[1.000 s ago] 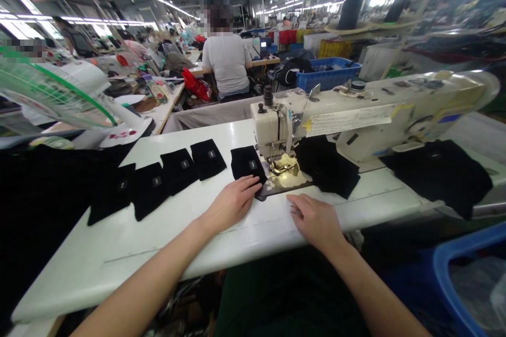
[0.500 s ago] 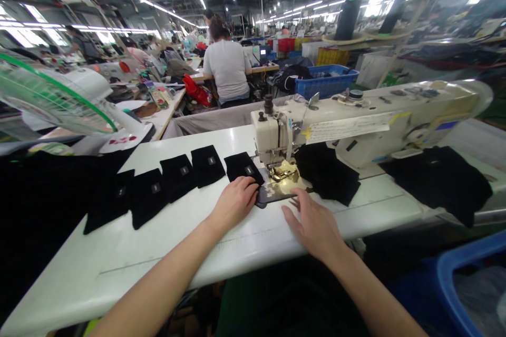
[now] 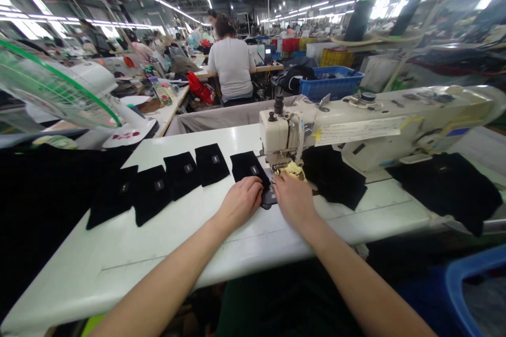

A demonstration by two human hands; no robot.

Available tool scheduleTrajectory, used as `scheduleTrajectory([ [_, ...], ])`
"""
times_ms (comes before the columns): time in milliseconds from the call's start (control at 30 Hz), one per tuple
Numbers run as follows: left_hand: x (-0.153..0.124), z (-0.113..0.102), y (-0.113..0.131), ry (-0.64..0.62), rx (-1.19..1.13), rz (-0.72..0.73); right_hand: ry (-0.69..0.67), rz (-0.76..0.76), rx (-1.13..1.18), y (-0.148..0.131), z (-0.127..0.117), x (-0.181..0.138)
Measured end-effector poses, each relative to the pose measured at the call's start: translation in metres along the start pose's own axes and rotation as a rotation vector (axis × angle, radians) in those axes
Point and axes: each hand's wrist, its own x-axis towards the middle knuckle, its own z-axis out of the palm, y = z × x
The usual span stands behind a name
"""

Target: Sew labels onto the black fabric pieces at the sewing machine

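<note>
My left hand [image 3: 240, 201] lies palm down on the near edge of a black fabric piece [image 3: 248, 166] with a small grey label, just left of the needle. My right hand [image 3: 293, 197] rests beside it in front of the presser foot [image 3: 293, 169] of the white sewing machine [image 3: 356, 126]; its fingers point toward the needle and cover the plate. The fingers of both hands are together and pressed flat on the cloth. Three more black labelled pieces [image 3: 185, 171] trail off to the left in a chain across the white table [image 3: 166, 231].
A black fabric heap [image 3: 39, 195] fills the left side. More black cloth [image 3: 334, 176] lies behind the needle and under the machine arm at right [image 3: 450, 187]. A fan [image 3: 51, 95] stands at left. A blue bin [image 3: 474, 284] sits lower right. A person [image 3: 231, 66] sits ahead.
My right hand has moved left and forward from the table edge to the presser foot, next to my left hand. My left hand has stayed on the black piece.
</note>
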Motion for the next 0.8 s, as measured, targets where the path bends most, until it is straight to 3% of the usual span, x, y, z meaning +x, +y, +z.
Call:
scheduleTrajectory([
  [133,-0.003,-0.005,0.007,-0.033,-0.010,0.018,0.002,0.046,0.027,0.002,0.001,-0.006],
  [333,-0.027,-0.011,0.039,-0.077,-0.053,0.084,0.074,0.292,0.172,0.020,0.000,-0.045],
  [500,-0.036,-0.014,0.053,-0.094,-0.122,0.049,0.033,0.320,0.248,0.029,-0.003,-0.067],
  [633,-0.023,-0.019,0.036,-0.031,-0.201,-0.025,0.016,0.332,0.280,0.028,-0.004,-0.068],
  [800,0.008,-0.015,-0.019,0.038,-0.075,-0.207,0.023,0.344,0.262,0.027,-0.003,-0.068],
])
